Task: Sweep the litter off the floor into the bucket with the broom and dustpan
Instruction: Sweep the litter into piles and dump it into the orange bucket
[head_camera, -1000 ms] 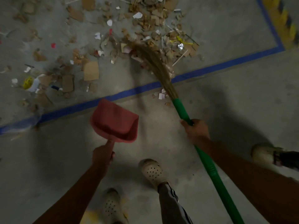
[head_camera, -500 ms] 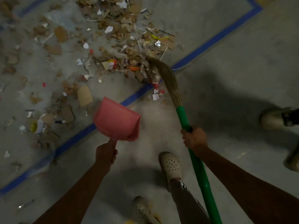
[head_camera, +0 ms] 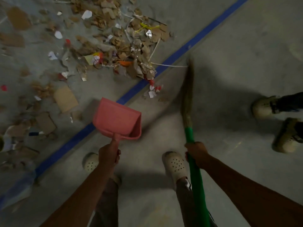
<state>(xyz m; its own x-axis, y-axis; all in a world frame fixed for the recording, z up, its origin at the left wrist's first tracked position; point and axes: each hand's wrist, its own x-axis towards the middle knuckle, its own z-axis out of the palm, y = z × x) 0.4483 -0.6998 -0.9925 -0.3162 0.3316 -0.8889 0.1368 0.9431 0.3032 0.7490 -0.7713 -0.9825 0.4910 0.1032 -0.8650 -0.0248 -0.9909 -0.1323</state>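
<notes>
Dustpan [head_camera: 117,119] juts just beyond the left hand [head_camera: 109,154], whose fingers curl round its handle, holding it ready, I'd guess. The right hand [head_camera: 196,152] wraps its fingers round the broom [head_camera: 187,99], bristles blurred. Litter [head_camera: 129,51] is heaped farther ahead of both. I see no bucket.

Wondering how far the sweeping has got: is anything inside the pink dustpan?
The dustpan shows bare pink plastic inside, with no litter in it. The litter lies on the floor beyond it. Only the pan's shaded back corner is hard to read.
</notes>
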